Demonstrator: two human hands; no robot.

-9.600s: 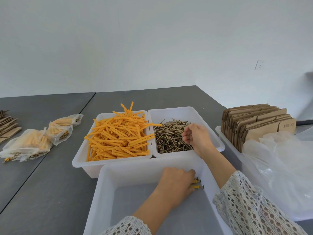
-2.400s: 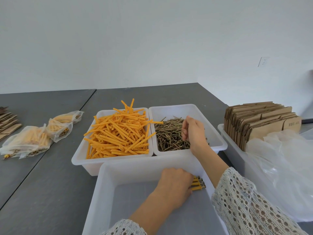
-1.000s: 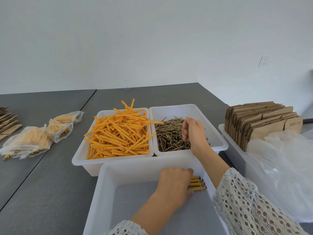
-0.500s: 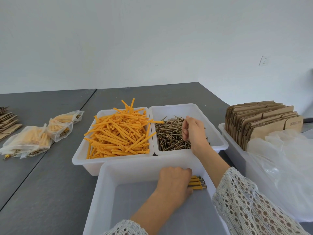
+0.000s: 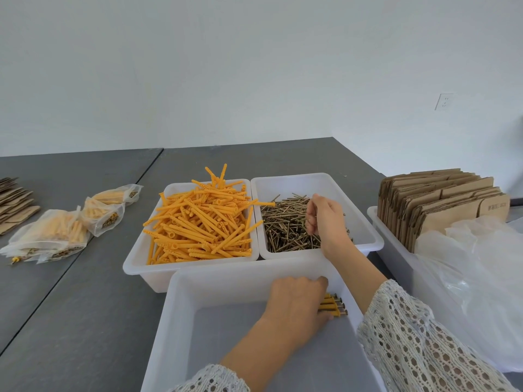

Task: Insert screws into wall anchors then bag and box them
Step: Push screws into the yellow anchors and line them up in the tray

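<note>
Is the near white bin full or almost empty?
Almost empty: the near bin shows bare floor, with only a few anchors held by the left hand.

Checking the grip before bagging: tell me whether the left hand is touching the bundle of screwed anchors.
Touching. The head view shows the left hand curled round the bundle of screwed anchors; their screw heads stick out past its fingers.

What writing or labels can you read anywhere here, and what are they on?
Nothing can be read.
Cardboard sheet, front of the stack on the right: one short printed line, too blurred to read.
Bags on the left: dark printed marks, too small to read.
Bins, table, wall: no text visible.
</note>
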